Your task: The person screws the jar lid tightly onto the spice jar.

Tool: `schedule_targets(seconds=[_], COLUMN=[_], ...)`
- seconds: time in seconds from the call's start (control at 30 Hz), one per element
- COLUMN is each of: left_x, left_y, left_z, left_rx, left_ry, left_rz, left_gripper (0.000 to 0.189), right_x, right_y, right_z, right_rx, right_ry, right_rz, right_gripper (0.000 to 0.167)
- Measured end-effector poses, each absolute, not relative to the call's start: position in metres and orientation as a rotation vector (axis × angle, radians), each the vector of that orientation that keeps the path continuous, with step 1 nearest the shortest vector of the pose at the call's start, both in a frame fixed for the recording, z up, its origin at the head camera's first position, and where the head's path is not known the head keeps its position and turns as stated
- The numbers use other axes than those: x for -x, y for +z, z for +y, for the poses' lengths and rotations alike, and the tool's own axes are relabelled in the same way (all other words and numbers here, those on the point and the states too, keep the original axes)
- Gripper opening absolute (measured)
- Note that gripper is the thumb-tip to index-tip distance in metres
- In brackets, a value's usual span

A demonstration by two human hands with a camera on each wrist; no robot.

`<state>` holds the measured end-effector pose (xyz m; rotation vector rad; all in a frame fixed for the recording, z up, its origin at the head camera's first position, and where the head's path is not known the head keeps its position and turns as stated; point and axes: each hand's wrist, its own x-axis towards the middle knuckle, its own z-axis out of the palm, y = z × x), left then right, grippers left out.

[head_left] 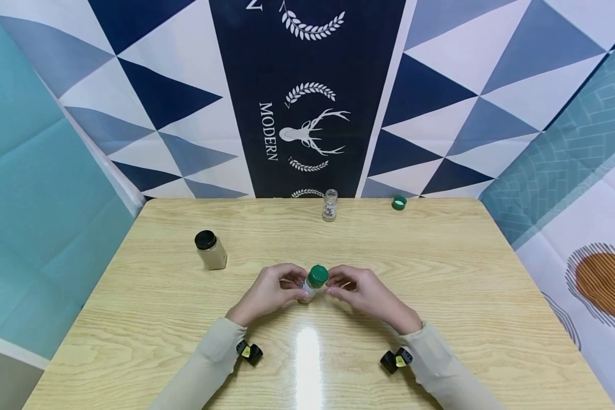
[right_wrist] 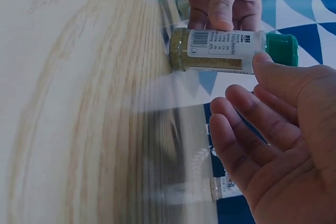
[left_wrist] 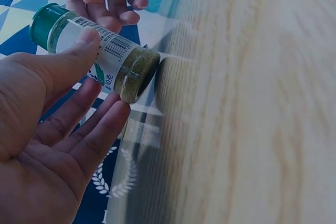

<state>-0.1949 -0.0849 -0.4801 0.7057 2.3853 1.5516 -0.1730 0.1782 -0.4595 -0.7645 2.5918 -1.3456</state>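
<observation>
A spice jar (head_left: 310,289) with a green cap (head_left: 318,275), a white barcode label and brownish-green contents is in front of me at mid-table, slightly tilted. My left hand (head_left: 277,289) holds it between thumb and fingers; in the left wrist view the thumb presses on the label of the jar (left_wrist: 107,51). Whether its base touches the table, I cannot tell. On the other side is my right hand (head_left: 361,291), close to the cap. In the right wrist view, the fingers (right_wrist: 239,145) of that hand are loosely bent and apart from the jar, its thumb near the cap end.
At the back edge stands a clear uncapped glass jar (head_left: 330,206) with a label. A loose green cap (head_left: 398,203) lies to its right. Over on the left stands a beige jar (head_left: 213,255) with a black lid. Patterned cloth (head_left: 312,102) hangs behind the wooden table (head_left: 441,256).
</observation>
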Motion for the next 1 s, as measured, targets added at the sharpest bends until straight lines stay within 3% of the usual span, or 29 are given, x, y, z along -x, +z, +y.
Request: schedule_targets(seconds=[1.0], left_x=[0.192], left_y=[-0.488], left_z=[-0.08], left_rx=[-0.692], left_ry=[1.647], left_rz=[2.276], left_gripper=[0.035], right_x=[0.172], right_y=[-0.475], right_z=[0.171], right_rx=[0.775], right_ry=[-1.337], right_rz=[2.519], right_gripper=[0.023])
